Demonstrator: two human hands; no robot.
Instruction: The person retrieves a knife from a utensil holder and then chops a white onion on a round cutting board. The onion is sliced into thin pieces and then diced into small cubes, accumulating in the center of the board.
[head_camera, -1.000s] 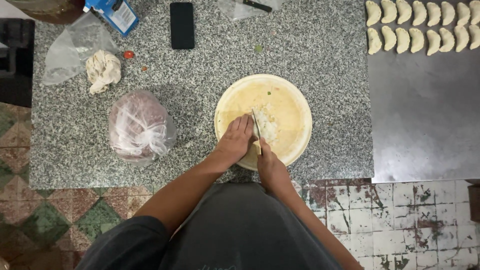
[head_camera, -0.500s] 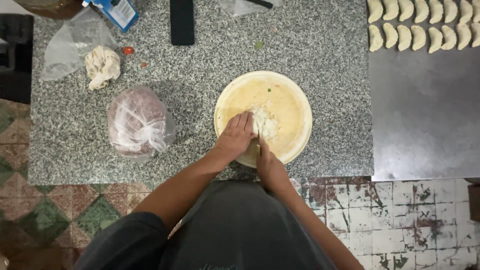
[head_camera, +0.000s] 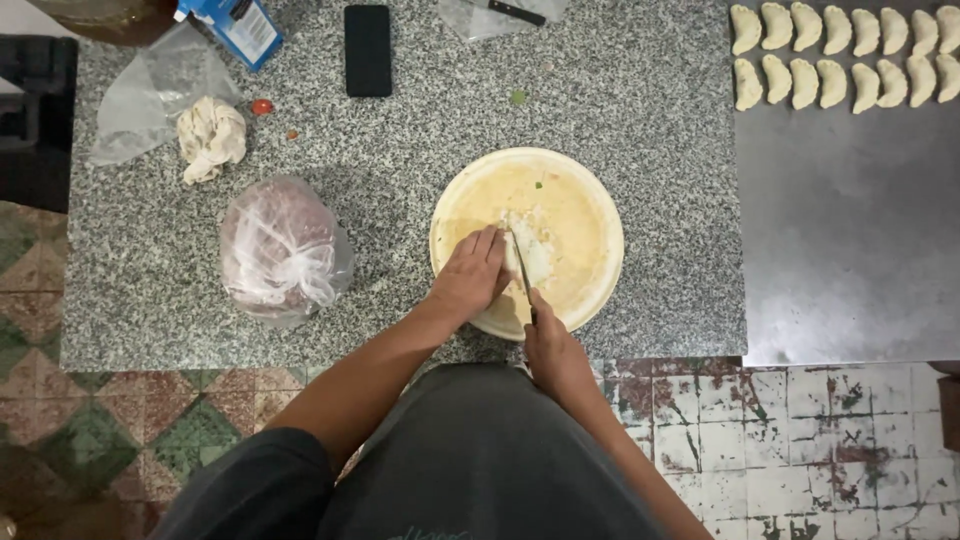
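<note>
Pale, soft chopped heap (head_camera: 532, 250) sits mid-board on the round cutting board (head_camera: 590, 205), looks crumbly and light; left hand (head_camera: 470, 275) presses it flat-fingered from 9 o'clock, right hand (head_camera: 553, 350) closed around the knife (head_camera: 523, 272) handle at 6 o'clock.

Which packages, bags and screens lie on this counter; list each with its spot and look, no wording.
Carton: far left edge, boxy, blue and white.
Phone: far edge, centre-left, flat black rectangle, screen dark.
Tied plastic bag: left of the round board, clear, pinkish contents.
Empty clear bag: far left corner, crumpled.
Clear bag: far edge, holding a dark tool.
</note>
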